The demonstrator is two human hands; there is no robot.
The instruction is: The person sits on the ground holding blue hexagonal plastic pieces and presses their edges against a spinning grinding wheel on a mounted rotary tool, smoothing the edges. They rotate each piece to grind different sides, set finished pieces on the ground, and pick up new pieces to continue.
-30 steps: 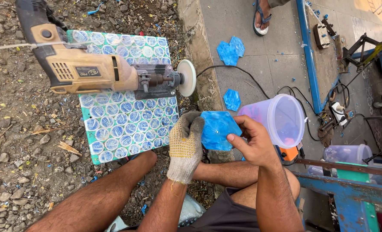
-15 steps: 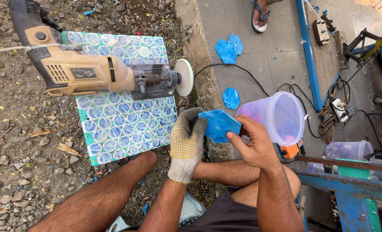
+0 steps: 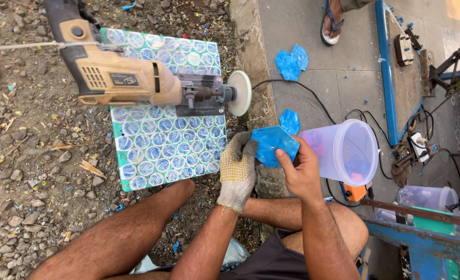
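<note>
Gravelly ground surrounds a person whose gloved left hand (image 3: 237,170) and bare right hand (image 3: 298,170) both grip a blue hexagonal tile (image 3: 274,144); the drill's sanding disc (image 3: 239,93), just above, could nick bare fingers.

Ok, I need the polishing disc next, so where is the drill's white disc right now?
In the head view, the white disc sits upper centre on the drill, just above the blue hexagon tile.

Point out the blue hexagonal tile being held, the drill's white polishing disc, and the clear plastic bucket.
blue hexagonal tile (image 3: 272,144), head view, on its flat upper face.
white polishing disc (image 3: 240,93), head view, on the disc's rim.
clear plastic bucket (image 3: 324,147), head view, on its translucent side wall.
</note>
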